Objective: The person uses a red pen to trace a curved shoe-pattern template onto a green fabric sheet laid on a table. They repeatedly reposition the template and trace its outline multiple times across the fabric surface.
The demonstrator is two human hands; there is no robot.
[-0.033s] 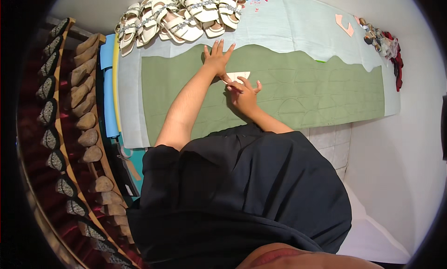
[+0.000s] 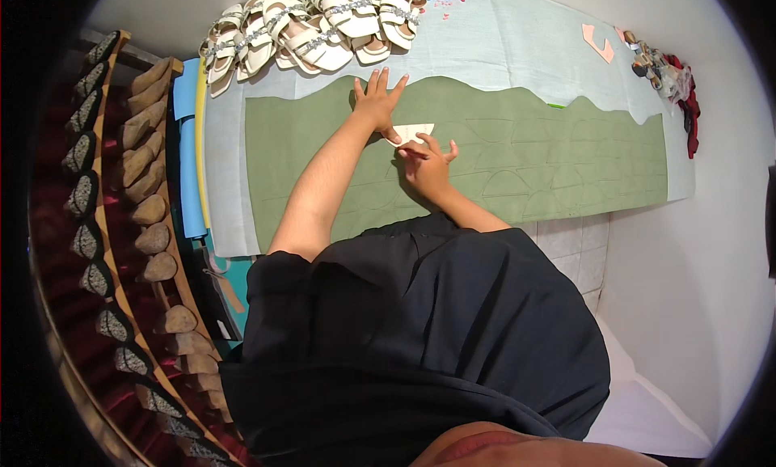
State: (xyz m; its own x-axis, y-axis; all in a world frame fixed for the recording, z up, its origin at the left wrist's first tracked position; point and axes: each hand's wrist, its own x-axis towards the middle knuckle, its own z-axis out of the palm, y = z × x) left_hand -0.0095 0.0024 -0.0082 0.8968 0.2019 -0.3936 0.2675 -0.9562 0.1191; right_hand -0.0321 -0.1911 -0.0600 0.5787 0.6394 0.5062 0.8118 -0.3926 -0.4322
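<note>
A sheet of green material [image 2: 315,152] with a wavy far edge lies on the table, marked with rows of thin curved outlines. On it rests a small white paper template [image 2: 417,133]. My left hand [image 2: 377,107] lies flat on the sheet with its fingers spread, the thumb pressing the template's left end. Close by, at the template's near edge, my right hand [image 2: 428,161] is closed in a pinch. Whatever it holds is too small to make out. Its little finger sticks out to the right.
White sandals with jewelled straps [image 2: 315,30] are piled at the back left. A pink cut piece [image 2: 598,44] lies at the far right, near a cluttered heap [image 2: 667,79]. At the left, racks carry wooden shoe lasts [image 2: 151,210] and dark patterned shoes [image 2: 82,196]. A white wall bounds the right.
My right hand has shifted very slightly to the right along the template's near edge. My left hand and the template stay in place.
</note>
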